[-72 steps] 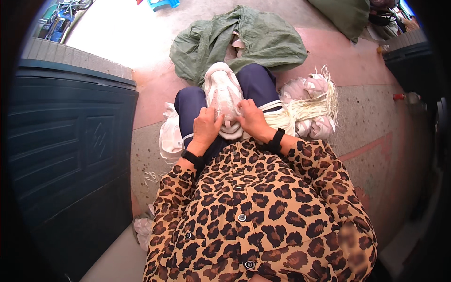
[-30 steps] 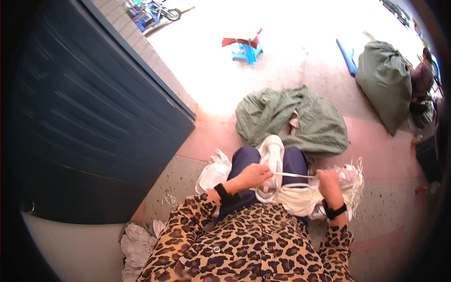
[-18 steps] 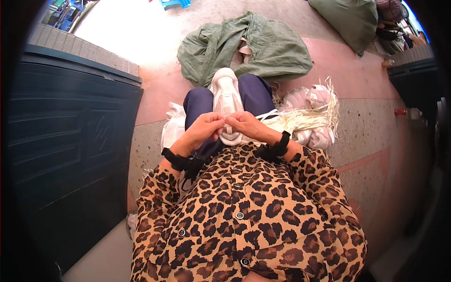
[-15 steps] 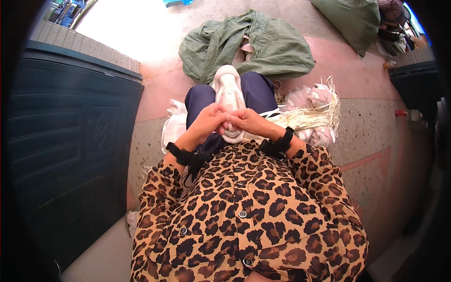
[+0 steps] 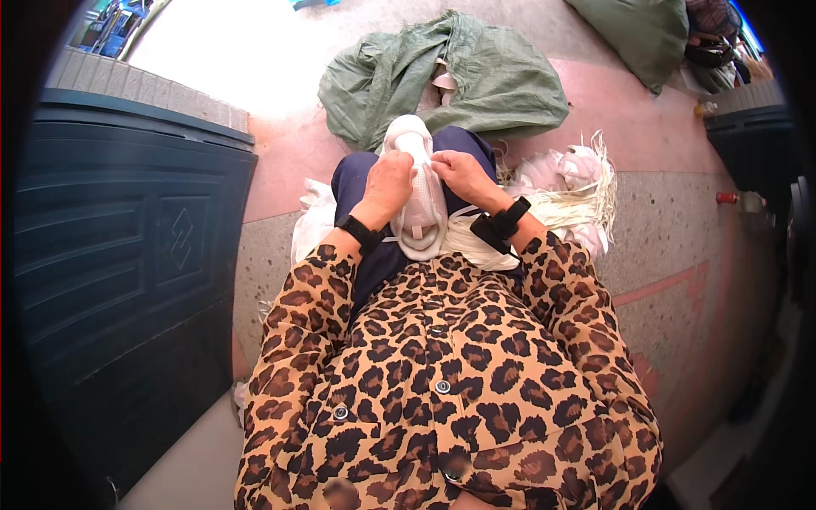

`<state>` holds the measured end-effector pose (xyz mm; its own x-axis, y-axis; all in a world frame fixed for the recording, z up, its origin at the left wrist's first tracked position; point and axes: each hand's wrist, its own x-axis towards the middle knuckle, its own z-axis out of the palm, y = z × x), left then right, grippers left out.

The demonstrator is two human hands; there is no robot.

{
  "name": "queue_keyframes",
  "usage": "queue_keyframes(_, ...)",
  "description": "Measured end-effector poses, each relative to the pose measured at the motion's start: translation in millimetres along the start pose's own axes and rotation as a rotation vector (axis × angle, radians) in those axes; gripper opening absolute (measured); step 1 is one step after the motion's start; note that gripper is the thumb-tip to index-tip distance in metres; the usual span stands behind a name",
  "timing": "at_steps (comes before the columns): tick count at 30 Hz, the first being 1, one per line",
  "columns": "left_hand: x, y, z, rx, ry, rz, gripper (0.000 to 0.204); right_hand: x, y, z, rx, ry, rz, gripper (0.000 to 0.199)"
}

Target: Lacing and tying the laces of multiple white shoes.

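A white and pale pink sneaker (image 5: 418,208) rests between my thighs, its toe pointing away from me. My left hand (image 5: 391,183) is closed at the left edge of its lacing area, near the toe. On the opposite edge, the thumb and fingers of my right hand (image 5: 463,178) are pinched together. Whatever thin thing either hand grips there is too small to make out. Beside the shoe, a bundle of cream laces (image 5: 480,246) lies over my right thigh and trails to the right.
More pale pink and white shoes (image 5: 544,170) lie at my right under loose lace ends, and others (image 5: 316,217) at my left. A green woven sack (image 5: 501,81) with shoes inside lies ahead. A dark blue metal door (image 5: 127,238) stands on the left; another full sack (image 5: 637,38) is at far right.
My hands were together over the shoe's heel end. They have moved forward and apart, to either side of the lacing area, uncovering the shoe's opening and heel.
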<state>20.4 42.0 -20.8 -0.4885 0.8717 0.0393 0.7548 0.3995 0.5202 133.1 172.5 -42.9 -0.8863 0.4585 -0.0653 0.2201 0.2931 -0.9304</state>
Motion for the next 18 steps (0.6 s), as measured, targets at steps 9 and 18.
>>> queue_keyframes(9,10,-9,2,-0.117,-0.010,-0.106,0.013,3,-6,1,-0.106,-0.002,0.084,0.020)
queue_keyframes(18,13,-12,2,-0.282,-0.023,-0.241,0.016,7,-16,11,-0.368,-0.023,0.060,0.018)
